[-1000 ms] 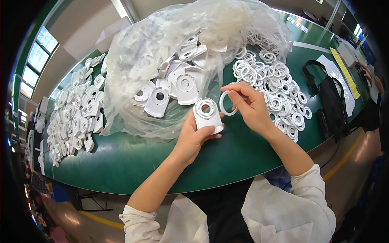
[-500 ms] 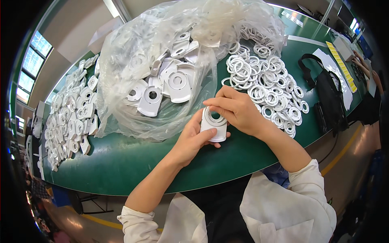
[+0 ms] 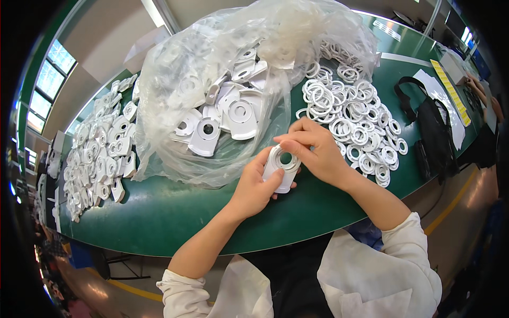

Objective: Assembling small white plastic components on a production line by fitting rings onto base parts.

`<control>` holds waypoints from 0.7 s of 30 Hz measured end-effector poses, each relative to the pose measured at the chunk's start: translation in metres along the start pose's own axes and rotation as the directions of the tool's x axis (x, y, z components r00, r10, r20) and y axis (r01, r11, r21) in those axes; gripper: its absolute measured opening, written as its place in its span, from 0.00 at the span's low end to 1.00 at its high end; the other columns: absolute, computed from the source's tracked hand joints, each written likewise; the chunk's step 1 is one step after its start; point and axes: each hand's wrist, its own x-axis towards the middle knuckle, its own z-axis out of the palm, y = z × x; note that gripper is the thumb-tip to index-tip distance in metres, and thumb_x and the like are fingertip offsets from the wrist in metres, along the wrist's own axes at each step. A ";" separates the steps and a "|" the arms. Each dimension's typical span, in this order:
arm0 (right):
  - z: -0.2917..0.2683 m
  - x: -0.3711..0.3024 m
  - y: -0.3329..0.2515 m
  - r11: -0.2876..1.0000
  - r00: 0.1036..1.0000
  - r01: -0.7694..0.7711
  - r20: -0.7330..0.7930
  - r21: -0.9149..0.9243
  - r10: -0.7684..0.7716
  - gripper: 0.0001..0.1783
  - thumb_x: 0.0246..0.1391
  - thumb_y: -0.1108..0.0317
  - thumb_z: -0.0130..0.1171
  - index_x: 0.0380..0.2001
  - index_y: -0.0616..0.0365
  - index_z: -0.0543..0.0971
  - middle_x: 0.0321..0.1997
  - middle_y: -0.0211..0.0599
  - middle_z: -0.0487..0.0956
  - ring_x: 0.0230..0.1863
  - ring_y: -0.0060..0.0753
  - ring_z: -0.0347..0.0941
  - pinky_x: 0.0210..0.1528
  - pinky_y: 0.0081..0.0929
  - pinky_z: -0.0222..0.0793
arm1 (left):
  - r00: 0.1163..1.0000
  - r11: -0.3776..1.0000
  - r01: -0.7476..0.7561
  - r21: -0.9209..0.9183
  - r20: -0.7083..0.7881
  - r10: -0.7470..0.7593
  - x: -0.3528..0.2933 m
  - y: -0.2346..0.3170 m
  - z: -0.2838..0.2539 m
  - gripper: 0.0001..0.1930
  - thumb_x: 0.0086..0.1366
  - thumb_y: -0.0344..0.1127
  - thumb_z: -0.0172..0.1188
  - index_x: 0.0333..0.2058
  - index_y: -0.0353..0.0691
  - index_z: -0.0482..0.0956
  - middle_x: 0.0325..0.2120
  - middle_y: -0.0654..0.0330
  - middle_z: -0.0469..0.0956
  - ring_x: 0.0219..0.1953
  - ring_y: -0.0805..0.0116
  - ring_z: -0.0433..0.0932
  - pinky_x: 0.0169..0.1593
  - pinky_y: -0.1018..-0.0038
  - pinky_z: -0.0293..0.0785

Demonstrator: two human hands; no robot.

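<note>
White rounded plastic plate with a round hole near its top (image 3: 287, 184): centre of the frame, held above the table, tilted, hole end toward the top. Left hand (image 3: 253, 190): closed around the plate's left side, thumb pressed flat on its front face, fingertips showing past its right edge. Right hand (image 3: 317, 152): fingers bent and drawn together with the thumb, touching the plate's upper rim beside the hole; cannot tell whether they pinch anything, contact partly hidden by the fingers.

Surroundings. Green smooth-topped table (image 3: 183, 214): spans the frame, curved by the lens. Crumpled translucent plastic bag (image 3: 159, 114): upper centre, with similar loose white plates (image 3: 245, 130) inside and at its mouth. Heap of thin white plastic rings (image 3: 366, 139): right of centre, near the right hand. Heap of small white plastic parts with round openings (image 3: 106, 153): left of frame. Black fabric bag with strap (image 3: 436, 130), white paper sheets (image 3: 457, 130) and long yellow strip (image 3: 450, 91): upper right, near one another.
</note>
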 end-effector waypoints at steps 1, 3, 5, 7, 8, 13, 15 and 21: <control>-0.004 0.002 0.003 0.995 0.995 -0.071 0.077 0.064 0.066 0.09 0.54 0.70 0.61 0.38 0.60 0.84 0.30 0.31 0.74 0.31 0.22 0.68 0.35 0.18 0.62 | 0.999 0.993 -0.040 0.109 -0.007 0.041 0.000 0.001 0.000 0.20 0.66 0.29 0.49 0.56 0.35 0.63 0.39 0.58 0.78 0.34 0.70 0.82 0.29 0.79 0.73; -0.010 0.004 0.002 0.979 0.981 -0.155 0.140 0.129 0.137 0.09 0.55 0.70 0.61 0.38 0.60 0.83 0.30 0.31 0.74 0.32 0.21 0.68 0.36 0.18 0.63 | 0.993 0.966 -0.114 0.230 0.005 0.116 0.000 -0.003 -0.003 0.19 0.66 0.31 0.50 0.55 0.35 0.64 0.38 0.59 0.79 0.34 0.72 0.82 0.28 0.82 0.72; -0.011 0.006 -0.001 0.953 0.960 -0.227 0.214 0.202 0.183 0.07 0.55 0.70 0.60 0.35 0.62 0.82 0.29 0.31 0.75 0.32 0.20 0.69 0.35 0.18 0.63 | 0.958 0.872 -0.263 0.412 0.002 0.288 0.000 -0.009 -0.001 0.14 0.68 0.35 0.51 0.49 0.36 0.68 0.33 0.62 0.79 0.30 0.78 0.79 0.27 0.83 0.70; -0.010 0.007 -0.002 0.979 0.968 -0.154 0.219 0.131 0.123 0.06 0.56 0.70 0.59 0.34 0.61 0.81 0.28 0.31 0.75 0.31 0.21 0.69 0.34 0.19 0.64 | 0.962 0.874 -0.209 0.438 -0.069 0.264 0.000 -0.010 -0.006 0.12 0.69 0.36 0.51 0.45 0.36 0.70 0.29 0.58 0.77 0.28 0.71 0.79 0.28 0.75 0.69; -0.009 0.007 -0.002 0.995 0.972 -0.087 0.224 0.057 0.072 0.06 0.56 0.70 0.59 0.33 0.61 0.80 0.27 0.31 0.74 0.30 0.21 0.70 0.34 0.20 0.64 | 0.962 0.878 -0.151 0.455 -0.135 0.236 0.001 -0.010 -0.008 0.12 0.69 0.38 0.50 0.42 0.35 0.71 0.25 0.54 0.75 0.25 0.64 0.78 0.29 0.67 0.68; -0.007 0.004 -0.002 0.985 0.956 0.116 0.284 -0.125 -0.076 0.08 0.55 0.70 0.58 0.28 0.63 0.74 0.28 0.42 0.74 0.28 0.43 0.71 0.32 0.31 0.66 | 0.913 0.698 -0.254 0.669 -0.073 0.402 0.001 -0.012 -0.007 0.09 0.67 0.33 0.50 0.31 0.34 0.73 0.17 0.51 0.65 0.19 0.66 0.65 0.26 0.71 0.62; -0.008 0.003 0.000 0.988 0.943 0.073 0.331 -0.140 -0.023 0.08 0.55 0.68 0.59 0.31 0.63 0.74 0.29 0.42 0.74 0.29 0.40 0.72 0.32 0.29 0.66 | 0.929 0.696 -0.217 0.684 -0.074 0.363 0.000 -0.009 -0.008 0.10 0.68 0.34 0.49 0.31 0.34 0.73 0.18 0.53 0.67 0.20 0.68 0.66 0.27 0.72 0.62; 0.000 0.005 0.002 0.827 0.942 -0.335 0.146 0.452 0.302 0.10 0.60 0.67 0.57 0.40 0.62 0.77 0.33 0.29 0.79 0.33 0.17 0.73 0.36 0.18 0.69 | 0.905 0.916 -0.287 0.282 -0.233 0.355 0.005 -0.017 -0.004 0.09 0.71 0.35 0.46 0.41 0.35 0.69 0.28 0.57 0.77 0.30 0.75 0.74 0.33 0.74 0.69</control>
